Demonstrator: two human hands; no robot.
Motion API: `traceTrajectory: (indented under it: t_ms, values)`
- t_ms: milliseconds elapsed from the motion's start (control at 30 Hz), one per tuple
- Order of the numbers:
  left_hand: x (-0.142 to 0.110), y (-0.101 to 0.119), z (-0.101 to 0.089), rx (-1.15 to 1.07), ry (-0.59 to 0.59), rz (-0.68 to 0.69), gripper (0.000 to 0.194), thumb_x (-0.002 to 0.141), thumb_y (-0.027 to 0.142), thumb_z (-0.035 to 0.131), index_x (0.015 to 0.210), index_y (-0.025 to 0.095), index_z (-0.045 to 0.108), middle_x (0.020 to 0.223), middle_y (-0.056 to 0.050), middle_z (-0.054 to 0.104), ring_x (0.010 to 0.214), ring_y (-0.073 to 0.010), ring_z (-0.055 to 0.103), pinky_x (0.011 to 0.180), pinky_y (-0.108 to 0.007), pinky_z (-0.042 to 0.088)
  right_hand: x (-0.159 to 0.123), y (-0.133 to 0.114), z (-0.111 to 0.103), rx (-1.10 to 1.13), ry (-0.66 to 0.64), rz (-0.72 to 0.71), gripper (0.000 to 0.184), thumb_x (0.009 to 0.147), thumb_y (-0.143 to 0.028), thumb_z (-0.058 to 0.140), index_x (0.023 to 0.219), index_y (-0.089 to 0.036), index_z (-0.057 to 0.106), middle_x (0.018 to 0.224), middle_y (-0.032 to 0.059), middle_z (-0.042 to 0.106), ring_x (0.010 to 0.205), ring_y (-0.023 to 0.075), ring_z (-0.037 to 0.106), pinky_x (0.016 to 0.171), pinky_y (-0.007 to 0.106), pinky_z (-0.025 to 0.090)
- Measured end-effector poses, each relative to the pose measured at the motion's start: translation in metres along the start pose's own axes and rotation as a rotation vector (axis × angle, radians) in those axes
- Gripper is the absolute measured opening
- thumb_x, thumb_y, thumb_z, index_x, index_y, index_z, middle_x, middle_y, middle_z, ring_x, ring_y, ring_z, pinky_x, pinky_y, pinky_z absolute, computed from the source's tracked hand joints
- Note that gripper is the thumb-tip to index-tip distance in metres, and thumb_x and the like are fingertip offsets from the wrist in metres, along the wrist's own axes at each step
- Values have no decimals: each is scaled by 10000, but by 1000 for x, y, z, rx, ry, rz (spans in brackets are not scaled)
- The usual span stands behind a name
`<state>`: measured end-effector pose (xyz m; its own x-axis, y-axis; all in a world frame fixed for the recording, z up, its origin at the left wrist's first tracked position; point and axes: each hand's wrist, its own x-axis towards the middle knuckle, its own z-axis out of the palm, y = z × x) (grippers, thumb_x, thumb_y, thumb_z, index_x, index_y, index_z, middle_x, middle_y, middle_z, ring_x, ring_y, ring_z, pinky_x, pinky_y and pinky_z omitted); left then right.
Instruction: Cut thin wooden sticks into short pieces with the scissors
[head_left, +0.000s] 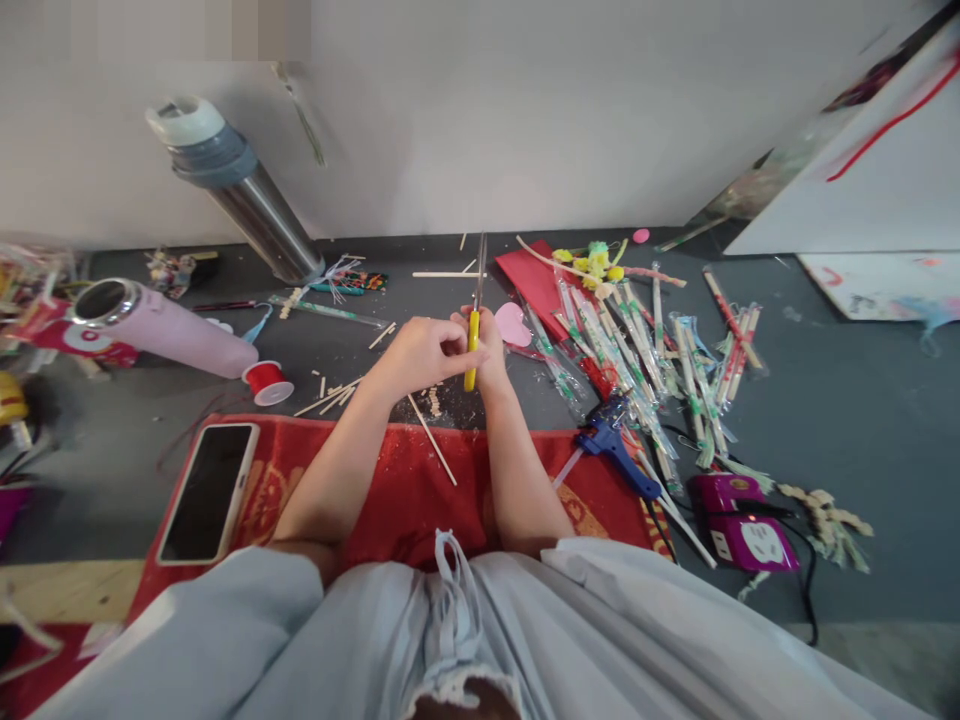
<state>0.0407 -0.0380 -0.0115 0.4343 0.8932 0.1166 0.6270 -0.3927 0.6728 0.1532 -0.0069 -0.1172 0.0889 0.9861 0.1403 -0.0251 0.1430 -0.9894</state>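
Red cloth with gold patterning lies along the near edge of the dark grey worktop, and both forearms reach across it. Just beyond the cloth's far edge, the right hand is curled around a yellow-handled tool, its slim metal end pointing away from the person. The left hand bends in from the other side, thumb at the yellow handle; whether it also pinches something small, I cannot tell. A pale thin stick lies partly over the cloth's far edge between the forearms, and more short sticks and crumbs are scattered past that edge, near the left wrist. On the cloth's left end rests a phone with a dark screen. Beyond that end are a spool of red thread, a pink bottle just beside it and, farther back, a steel flask. Past the cloth's far edge, right of the hands, are a pink heart, a red paper piece and a heap of sticks in clear wrappers. A blue glue gun lies at the cloth's far right corner, and a purple box with a black cord sits right of the cloth.
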Motion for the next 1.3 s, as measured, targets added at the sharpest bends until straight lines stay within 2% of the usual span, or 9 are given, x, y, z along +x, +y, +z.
traceTrajectory:
  t_ms: [33, 100, 167, 233, 333, 467, 733, 1033, 1300]
  values:
    - [-1, -2, -5, 22, 53, 3, 295, 794, 367, 610, 584, 168, 551, 532, 46, 518, 508, -73, 421, 524, -232, 324, -1, -2, 0, -23, 1, -6, 437, 788, -610, 589, 944, -214, 488, 794, -22, 540, 716, 125, 532, 705, 299, 470]
    - [-2, -8, -15, 139, 237, 1, 233, 835, 354, 583, 684, 178, 608, 632, 15, 598, 593, -106, 513, 598, -253, 405, -4, -7, 1, -108, 14, -49, 446, 756, -603, 638, 899, -208, 491, 792, -15, 533, 726, 133, 509, 736, 320, 470]
    - [-3, -16, -25, 315, 424, 37, 153, 852, 316, 577, 795, 190, 641, 777, -26, 653, 752, -156, 588, 739, -304, 469, -6, -11, 3, -210, 19, -89, 464, 727, -602, 675, 875, -201, 492, 804, -1, 532, 750, 147, 497, 770, 352, 472]
    - [-3, -25, -31, 443, 501, 83, 115, 856, 288, 585, 891, 207, 659, 933, -58, 679, 938, -208, 613, 881, -366, 475, -7, -13, 5, -286, 17, -117, 488, 712, -608, 690, 887, -195, 498, 825, 14, 541, 772, 163, 499, 797, 384, 474]
    - [-2, -38, -36, 513, 437, 135, 143, 870, 320, 597, 926, 213, 673, 983, -61, 704, 1016, -238, 622, 948, -402, 464, -8, -13, 6, -348, -6, -166, 524, 706, -620, 690, 940, -187, 512, 862, 36, 564, 806, 184, 518, 833, 422, 477]
    - [-1, -48, -37, 516, 369, 102, 180, 896, 342, 568, 886, 214, 694, 921, -37, 738, 947, -222, 659, 891, -372, 491, -9, -13, 7, -404, -59, -215, 556, 678, -638, 700, 947, -183, 527, 882, 57, 585, 844, 211, 541, 863, 446, 478]
    - [-5, -53, -40, 427, 328, 36, 211, 893, 286, 529, 879, 216, 727, 918, -27, 758, 904, -203, 688, 816, -322, 505, -11, -20, 9, -321, -66, -160, 532, 603, -557, 796, 925, -197, 572, 847, 45, 607, 826, 211, 580, 892, 455, 499]
    - [-5, -54, -41, 451, 353, -21, 173, 829, 271, 559, 758, 209, 705, 759, -31, 719, 772, -184, 657, 676, -291, 466, -12, -25, 11, -258, -81, -82, 585, 584, -514, 814, 1006, -178, 588, 882, 51, 635, 828, 200, 607, 837, 401, 514]
    - [-5, -52, -42, 438, 360, -22, 122, 796, 274, 593, 805, 214, 698, 750, -27, 700, 721, -181, 635, 662, -297, 462, -14, -28, 12, -170, -58, -15, 615, 562, -502, 821, 1018, -205, 535, 947, 39, 661, 836, 176, 627, 840, 374, 522]
